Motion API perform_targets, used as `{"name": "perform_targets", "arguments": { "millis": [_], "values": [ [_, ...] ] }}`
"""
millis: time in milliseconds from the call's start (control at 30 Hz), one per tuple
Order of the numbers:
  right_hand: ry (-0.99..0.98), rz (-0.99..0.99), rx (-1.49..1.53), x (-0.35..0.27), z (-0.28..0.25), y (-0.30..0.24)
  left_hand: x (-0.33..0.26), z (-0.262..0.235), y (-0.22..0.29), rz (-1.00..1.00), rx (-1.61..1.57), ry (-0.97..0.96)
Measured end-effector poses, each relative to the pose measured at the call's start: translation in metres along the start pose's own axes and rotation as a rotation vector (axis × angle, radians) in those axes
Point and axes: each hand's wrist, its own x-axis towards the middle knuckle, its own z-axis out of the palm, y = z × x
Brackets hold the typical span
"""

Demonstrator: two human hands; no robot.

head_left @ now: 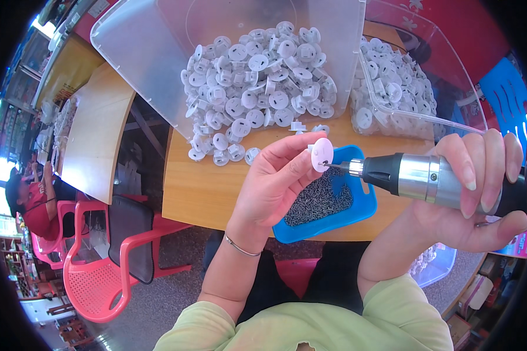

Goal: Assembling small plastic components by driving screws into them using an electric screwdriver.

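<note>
Between its thumb and fingers my left hand pinches a small white round plastic part with a dark slot, its flat face turned to the right. My right hand is wrapped round a silver and black electric screwdriver, held level and pointing left. The bit of the screwdriver meets the face of the white part near its lower edge. Whether a screw sits at the tip is too small to tell. Below both hands stands a blue plastic tray full of small dark screws.
A tipped clear bin spills a heap of white round parts onto the wooden table. A second clear bin with more stands at right. Red chairs and a seated person are at left.
</note>
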Motion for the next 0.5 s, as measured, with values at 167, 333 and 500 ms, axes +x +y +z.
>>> {"name": "perform_targets", "arguments": {
  "millis": [167, 333, 500],
  "values": [
    [0.006, 0.028, -0.003, -0.0001, -0.0003, -0.0001, -0.0004, -0.0021, -0.0001, -0.005, 0.013, 0.003],
    [-0.065, 0.065, -0.021, 0.0024, -0.0048, -0.0032, -0.0003, -0.0023, -0.0011, -0.004, 0.028, -0.003],
    [-0.072, 0.071, -0.009, 0.0032, -0.0059, -0.0020, 0.0001, -0.0029, -0.0016, -0.014, 0.010, -0.002]
  ]
}}
